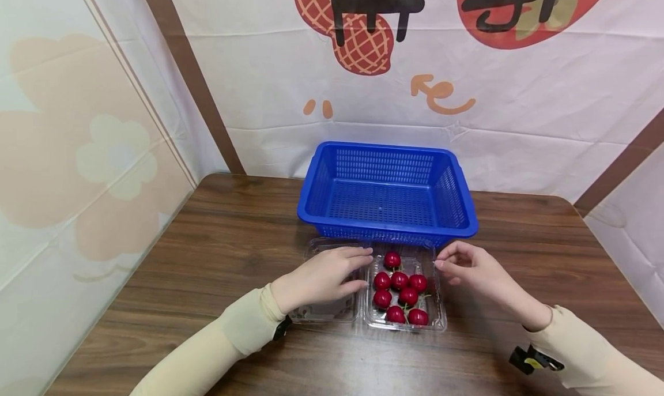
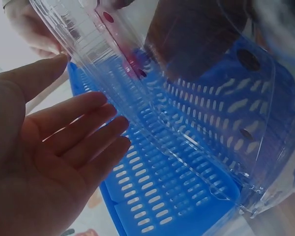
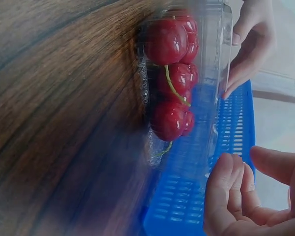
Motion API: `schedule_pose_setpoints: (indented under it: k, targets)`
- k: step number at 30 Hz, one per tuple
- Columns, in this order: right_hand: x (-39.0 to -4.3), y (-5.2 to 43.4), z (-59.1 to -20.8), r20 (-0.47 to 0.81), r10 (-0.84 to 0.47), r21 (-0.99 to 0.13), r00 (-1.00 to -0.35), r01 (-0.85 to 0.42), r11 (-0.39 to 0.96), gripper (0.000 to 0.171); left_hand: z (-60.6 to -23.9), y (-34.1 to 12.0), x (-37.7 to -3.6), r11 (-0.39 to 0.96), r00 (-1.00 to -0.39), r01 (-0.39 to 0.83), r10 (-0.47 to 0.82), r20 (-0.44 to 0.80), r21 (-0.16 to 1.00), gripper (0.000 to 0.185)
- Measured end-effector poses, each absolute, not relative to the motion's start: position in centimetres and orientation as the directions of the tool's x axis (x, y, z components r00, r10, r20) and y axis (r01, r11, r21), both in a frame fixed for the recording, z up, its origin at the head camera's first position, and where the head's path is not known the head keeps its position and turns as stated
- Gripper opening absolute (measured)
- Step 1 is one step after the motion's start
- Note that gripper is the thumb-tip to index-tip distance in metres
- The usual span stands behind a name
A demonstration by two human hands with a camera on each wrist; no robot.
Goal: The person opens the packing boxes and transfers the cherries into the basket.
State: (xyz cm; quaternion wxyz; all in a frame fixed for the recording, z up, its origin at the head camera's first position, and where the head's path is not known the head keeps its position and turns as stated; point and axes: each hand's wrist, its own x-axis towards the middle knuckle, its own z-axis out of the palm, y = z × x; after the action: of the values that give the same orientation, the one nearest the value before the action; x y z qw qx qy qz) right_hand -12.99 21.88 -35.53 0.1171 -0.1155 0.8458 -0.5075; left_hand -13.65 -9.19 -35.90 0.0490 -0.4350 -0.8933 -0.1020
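Observation:
A clear plastic clamshell box (image 1: 441, 321) lies opened on the table, with several red cherries (image 1: 399, 280) in its right half. Some cherries (image 3: 168, 121) show green stems in the right wrist view. My left hand (image 1: 324, 275) hovers over the clear lid (image 1: 316, 315), fingers extended toward the fold between the halves. In the left wrist view, its fingers (image 2: 83, 118) are spread beside the plastic wall, holding nothing. My right hand (image 1: 474, 266) is at the box's right edge, fingers loosely bent. A gap shows between its thumb (image 3: 275, 162) and fingers, with nothing in it.
Directly behind the box stands a blue perforated basket (image 1: 386, 226) with no contents visible. Both are on a brown wooden table (image 1: 218, 240). A printed white cloth (image 1: 259, 85) hangs behind the table's far edge, and another covers the left side.

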Motion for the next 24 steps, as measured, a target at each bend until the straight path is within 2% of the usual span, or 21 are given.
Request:
schedule_pose_setpoints:
  k: [4,8,12,17,24]
  targets:
    - [-12.8,21.3,-35.4,-0.019,-0.339,-0.865,-0.941,-0.155,0.478,0.023,-35.9,-9.1,-13.7,0.599,-0.612,0.79,0.771,0.175,0.128,0.051]
    - [-12.6,20.5,-35.2,0.041,-0.347,-0.792,-0.937,-0.243,0.561,0.017,-36.0,-9.1,-13.7,0.6,-0.613,0.79,0.772,0.168,0.126,0.052]
    - [-12.6,19.6,-35.1,0.153,-0.395,-0.65,-0.906,-0.393,0.65,0.009,-36.0,-9.0,-13.8,0.609,-0.622,0.783,0.765,0.164,0.128,0.051]
    - [-12.6,18.7,-35.3,0.247,-0.515,-0.465,-0.821,-0.567,0.68,0.014,-35.9,-8.8,-13.8,0.619,-0.63,0.777,0.76,0.161,0.117,0.05]
    - [-12.4,17.5,-35.7,0.29,-0.621,-0.189,-0.728,-0.679,0.709,0.023,-35.7,-8.6,-13.7,0.64,-0.648,0.761,0.747,0.145,0.107,0.049]
